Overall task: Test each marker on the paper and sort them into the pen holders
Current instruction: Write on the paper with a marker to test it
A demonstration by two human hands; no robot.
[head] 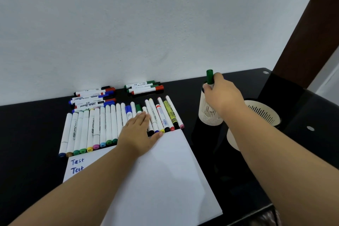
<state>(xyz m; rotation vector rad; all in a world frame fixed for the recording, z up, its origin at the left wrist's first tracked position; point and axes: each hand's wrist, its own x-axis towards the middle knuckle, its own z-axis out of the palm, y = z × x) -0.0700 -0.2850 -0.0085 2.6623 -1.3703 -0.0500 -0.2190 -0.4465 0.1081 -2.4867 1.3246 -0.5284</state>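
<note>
Item in hand: green-capped white plastic marker [210, 79], long axis upright, cap uppermost, held directly above the mouth of the tall cream slotted plastic pen holder [209, 113]. The holder stands on the black glossy surface [33, 124] at about 2 o'clock from the paper; the marker's lower end appears to sit at or just inside the rim, though the fingers hide the exact point. Judged step: lowering this marker into the holder, a short straight descent along its own axis.

Right hand [222, 95]: fingers curled round the marker's barrel just under the cap, forearm reaching in from 5 o'clock. It is the only hand near the holders.

Second cream slotted pen holder [264, 113]: just beside the first, at its 3 o'clock, wider-looking mouth open to view, partly behind the right forearm.

Left hand [139, 132]: fingers straight and together, palm down, resting on the row of white-barrelled markers with coloured ends [95, 130] at 12 o'clock of the paper, thumb on the paper's far edge. It holds nothing.

White paper sheet [165, 180]: lies at centre, "Test" written twice in blue at its left edge.

Two further heaps of whiteboard markers [145, 87] lie against the wall, at 11 and 12 o'clock, well apart from both hands.
</note>
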